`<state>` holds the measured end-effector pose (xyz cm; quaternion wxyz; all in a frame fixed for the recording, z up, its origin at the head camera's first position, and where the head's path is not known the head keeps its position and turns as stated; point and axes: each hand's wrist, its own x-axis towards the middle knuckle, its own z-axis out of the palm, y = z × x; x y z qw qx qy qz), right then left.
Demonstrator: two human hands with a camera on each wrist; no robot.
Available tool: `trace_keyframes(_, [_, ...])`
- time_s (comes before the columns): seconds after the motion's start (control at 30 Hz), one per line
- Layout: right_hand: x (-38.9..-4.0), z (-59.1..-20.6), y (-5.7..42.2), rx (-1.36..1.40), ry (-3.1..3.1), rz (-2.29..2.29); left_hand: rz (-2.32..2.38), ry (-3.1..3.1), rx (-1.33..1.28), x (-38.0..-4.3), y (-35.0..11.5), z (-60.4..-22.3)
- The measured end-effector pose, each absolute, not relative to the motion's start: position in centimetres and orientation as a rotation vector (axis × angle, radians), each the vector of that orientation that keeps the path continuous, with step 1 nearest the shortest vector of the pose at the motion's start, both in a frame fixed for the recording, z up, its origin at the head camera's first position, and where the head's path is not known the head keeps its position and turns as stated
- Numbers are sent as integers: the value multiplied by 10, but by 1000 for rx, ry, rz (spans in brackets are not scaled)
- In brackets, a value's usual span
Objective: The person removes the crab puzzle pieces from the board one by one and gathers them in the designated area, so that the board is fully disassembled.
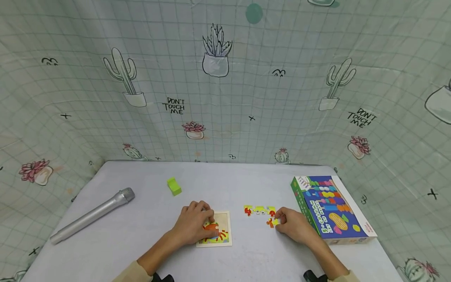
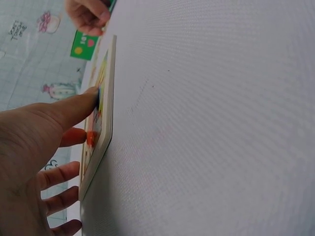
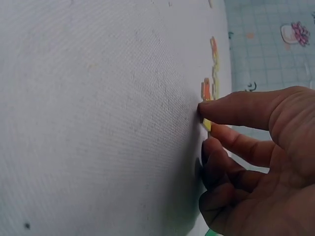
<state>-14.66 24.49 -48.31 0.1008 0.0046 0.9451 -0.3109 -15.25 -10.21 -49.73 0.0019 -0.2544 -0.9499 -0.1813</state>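
Observation:
My left hand (image 1: 193,225) rests over a small square wooden puzzle board (image 1: 228,227). Its thumb and index finger touch the picture pieces (image 1: 222,235), red and yellow, in the board's lower part; bare wood shows in the upper right. The left wrist view has the thumb fairly straight on the board (image 2: 109,108), the other fingers spread by its far edge. To the right, my right hand (image 1: 296,226) pinches a yellow and orange puzzle piece (image 1: 271,222) between thumb and index finger, low over the table. Just beyond lies a row of puzzle pieces (image 1: 260,210), yellow with red.
A colourful game box (image 1: 334,211) lies right of my right hand. A silver microphone (image 1: 93,215) lies at the left, and a bright green block (image 1: 174,186) sits behind my left hand. A patterned curtain (image 1: 225,98) hangs behind the white table (image 1: 141,176).

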Motion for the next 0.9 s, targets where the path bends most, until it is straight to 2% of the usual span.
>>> trace_keyframes(0.9, [-146, -484, 245, 6, 2785, -925, -563, -2963, -846, -153, -106, -498])
